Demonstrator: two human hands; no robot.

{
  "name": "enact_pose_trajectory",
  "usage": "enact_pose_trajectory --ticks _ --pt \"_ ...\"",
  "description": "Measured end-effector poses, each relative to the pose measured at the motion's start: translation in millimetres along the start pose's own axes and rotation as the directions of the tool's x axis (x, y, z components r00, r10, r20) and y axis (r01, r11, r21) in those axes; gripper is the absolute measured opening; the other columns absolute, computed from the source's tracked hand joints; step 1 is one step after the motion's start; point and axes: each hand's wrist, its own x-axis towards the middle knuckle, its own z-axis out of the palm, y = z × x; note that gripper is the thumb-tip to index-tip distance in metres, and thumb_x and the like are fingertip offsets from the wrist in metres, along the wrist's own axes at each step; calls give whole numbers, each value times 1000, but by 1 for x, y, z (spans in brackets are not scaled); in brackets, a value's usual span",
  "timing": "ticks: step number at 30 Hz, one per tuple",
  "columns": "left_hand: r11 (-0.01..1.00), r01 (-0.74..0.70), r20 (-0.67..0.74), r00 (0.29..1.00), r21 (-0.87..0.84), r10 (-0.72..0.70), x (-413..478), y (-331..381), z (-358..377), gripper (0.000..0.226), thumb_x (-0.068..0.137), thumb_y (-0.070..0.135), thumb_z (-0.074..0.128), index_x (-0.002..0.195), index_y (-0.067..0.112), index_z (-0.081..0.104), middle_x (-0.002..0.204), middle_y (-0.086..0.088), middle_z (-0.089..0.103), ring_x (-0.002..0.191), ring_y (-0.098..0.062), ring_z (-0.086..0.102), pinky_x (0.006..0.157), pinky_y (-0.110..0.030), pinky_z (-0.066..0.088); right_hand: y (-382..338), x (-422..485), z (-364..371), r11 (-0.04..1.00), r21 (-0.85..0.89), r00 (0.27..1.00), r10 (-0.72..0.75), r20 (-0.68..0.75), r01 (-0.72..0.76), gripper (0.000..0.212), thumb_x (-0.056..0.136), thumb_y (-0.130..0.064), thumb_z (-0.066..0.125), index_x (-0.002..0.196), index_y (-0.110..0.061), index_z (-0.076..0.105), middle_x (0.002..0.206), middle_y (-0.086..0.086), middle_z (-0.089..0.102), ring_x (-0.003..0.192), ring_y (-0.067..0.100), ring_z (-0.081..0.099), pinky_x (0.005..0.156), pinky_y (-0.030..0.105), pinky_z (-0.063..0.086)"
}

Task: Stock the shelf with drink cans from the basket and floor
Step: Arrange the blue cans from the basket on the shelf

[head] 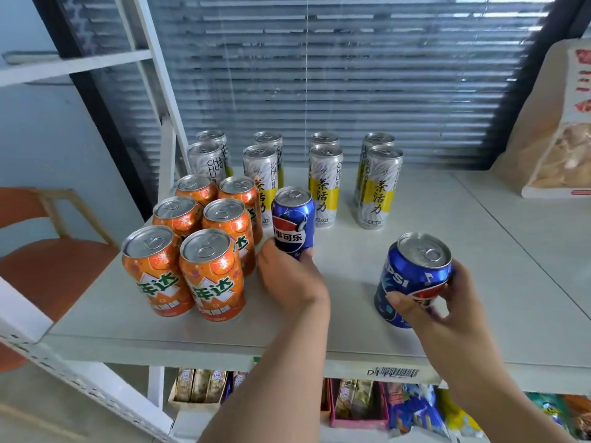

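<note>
On the white shelf (367, 321), my left hand (289, 279) grips the lower part of an upright blue Pepsi can (294, 215), which stands right of the orange cans. My right hand (447, 305) holds a second blue Pepsi can (412, 273), slightly tilted, near the shelf's front. Several orange soda cans (204, 244) stand in two columns at the left. Behind them, several tall white-and-yellow tea cans (323, 180) stand in paired rows at the back.
A snack bag (556, 129) leans at the shelf's far right. Closed blinds (335, 75) back the shelf. Packaged snacks (412, 407) fill the lower shelf. An orange chair (48, 266) stands to the left. Bare shelf surface lies right of the tea cans.
</note>
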Motion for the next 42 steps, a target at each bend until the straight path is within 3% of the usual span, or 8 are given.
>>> enact_pose_trajectory --ticks 11,16,20,23,30,33,37,42 --pt "992 118 -39 992 49 -116 7 15 13 65 73 24 80 124 6 44 129 -14 49 120 -33 49 101 -43 42 3 4 -1 999 44 1000 -6 16 5 68 70 -4 81 126 -27 50 114 -3 65 111 10 59 91 25 45" --pt "990 123 -66 991 73 -118 9 17 20 63 75 26 78 124 6 43 129 -14 49 115 -33 53 93 -41 45 1 5 -2 997 74 1000 14 16 -15 72 68 -2 81 128 -26 50 112 -1 65 98 1 62 80 17 45" --pt "984 139 -83 988 111 -130 10 18 25 63 75 31 77 122 7 42 130 -13 47 111 -36 54 90 -41 44 0 6 -3 996 84 1000 17 19 -19 74 65 1 82 126 -25 52 111 -5 66 98 -1 62 82 19 45" --pt "983 133 -93 988 126 -122 10 18 27 64 75 33 77 122 7 41 131 -13 46 111 -36 53 90 -40 42 -1 8 -4 998 63 1000 9 18 -10 74 62 0 84 124 -26 53 110 -4 66 101 5 62 82 21 47" --pt "988 142 -49 989 67 -139 7 16 23 70 74 33 77 129 8 40 135 -11 45 116 -37 51 97 -44 41 -5 15 -4 1000 29 1000 -11 26 10 69 65 2 82 122 -24 53 108 -7 67 98 -3 62 84 22 54" --pt "996 82 -32 996 33 -81 2 14 15 74 73 31 79 131 8 40 135 -13 44 119 -35 49 96 -43 41 -6 13 -3 999 37 1000 -17 16 16 67 67 3 81 122 -23 52 109 -6 67 98 -4 61 88 12 50" --pt "997 -74 3 997 4 74 -7 22 -5 65 74 28 79 124 6 45 131 -13 45 119 -33 45 95 -42 39 -8 11 -1 999 53 1000 11 21 -12 67 69 3 80 123 -24 51 111 -4 66 98 -6 61 83 17 49" --pt "934 -354 90 930 -38 356 8 60 -32 64 70 27 83 120 4 50 119 -11 51 109 -26 48 89 -26 38 -12 9 -1 999 41 999 31 34 -33 68 70 2 80 124 -23 49 109 -5 65 90 -11 61 81 17 45"
